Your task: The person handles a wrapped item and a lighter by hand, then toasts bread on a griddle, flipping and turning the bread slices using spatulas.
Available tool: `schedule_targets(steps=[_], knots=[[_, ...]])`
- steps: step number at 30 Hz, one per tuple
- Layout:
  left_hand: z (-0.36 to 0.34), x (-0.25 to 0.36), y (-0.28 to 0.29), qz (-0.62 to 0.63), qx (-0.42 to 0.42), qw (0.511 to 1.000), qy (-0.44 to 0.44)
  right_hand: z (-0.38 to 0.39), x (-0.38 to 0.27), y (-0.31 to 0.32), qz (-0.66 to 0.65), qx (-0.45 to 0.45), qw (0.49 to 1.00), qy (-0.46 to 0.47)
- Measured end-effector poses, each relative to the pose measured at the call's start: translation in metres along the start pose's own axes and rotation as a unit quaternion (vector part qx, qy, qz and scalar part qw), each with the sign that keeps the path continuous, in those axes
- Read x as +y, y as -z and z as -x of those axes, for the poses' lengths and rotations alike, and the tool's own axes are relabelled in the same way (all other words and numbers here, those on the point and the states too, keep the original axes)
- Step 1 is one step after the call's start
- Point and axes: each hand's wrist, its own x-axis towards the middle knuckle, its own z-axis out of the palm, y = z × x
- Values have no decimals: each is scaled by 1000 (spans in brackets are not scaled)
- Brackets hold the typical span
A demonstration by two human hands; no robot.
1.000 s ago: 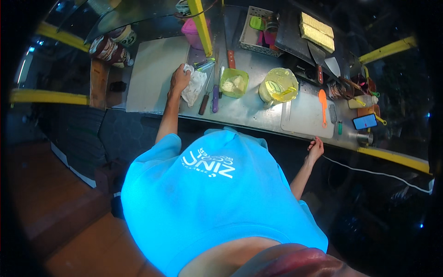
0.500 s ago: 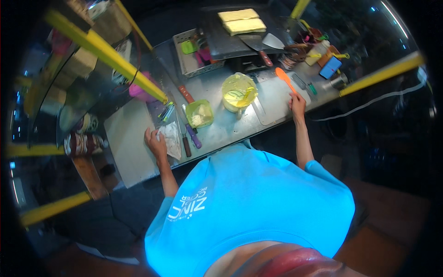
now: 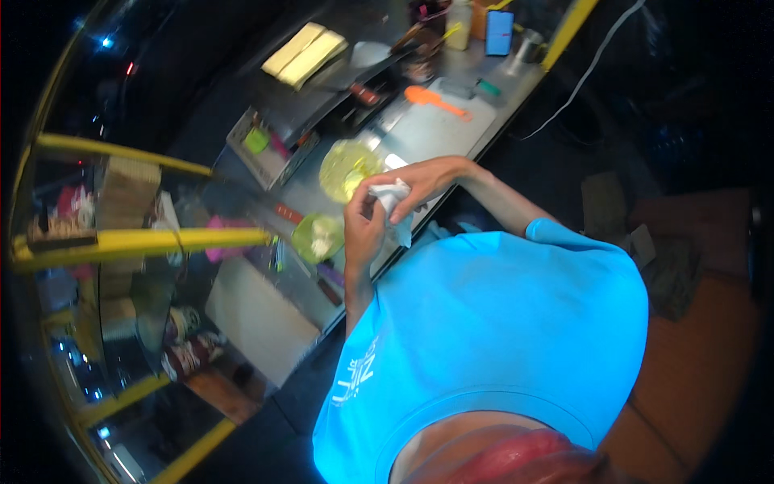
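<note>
A crumpled white cloth [image 3: 390, 195] is bunched between my two hands above the counter's front edge. My left hand [image 3: 364, 230] has its fingers curled round the near side of it, and my right hand [image 3: 427, 179] grips it from the other side. Just beyond them stands a translucent tub [image 3: 343, 167] with yellow paste smeared inside. A green bowl [image 3: 305, 240] with pale lumps in it sits to the left of my left hand. On a pale board [image 3: 411, 121] farther right lies an orange spatula [image 3: 435, 102], touched by neither hand.
Two yellow bread slabs [image 3: 305, 52] rest on the dark griddle at the back. A basket [image 3: 250, 157] of small items is left of it. Yellow beams [image 3: 161, 239] frame the left side. A phone [image 3: 498, 32] stands at the far right, and a white cable [image 3: 592, 77] hangs beyond.
My right hand has let go of the orange spatula onto the board. My left hand has lifted the cloth off the counter, and both hands have come together on it. The view has turned.
</note>
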Motion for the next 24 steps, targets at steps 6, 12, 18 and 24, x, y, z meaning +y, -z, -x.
schedule_targets(steps=[6, 12, 18, 24], knots=[[-78, -22, -83, -21, -100, 994, -35, 132, 33, 78, -6, 287, 956, -56], [-222, -107, -179, -166, -175, 970, 25, 245, 36, 143, -44, 540, 832, -124], [-347, -177, -235, -470, -215, 851, -89, 302, 46, 186, -129, 597, 784, -112], [-368, -197, -243, -607, -278, 732, -137, 333, 92, 206, -230, 557, 798, -23]])
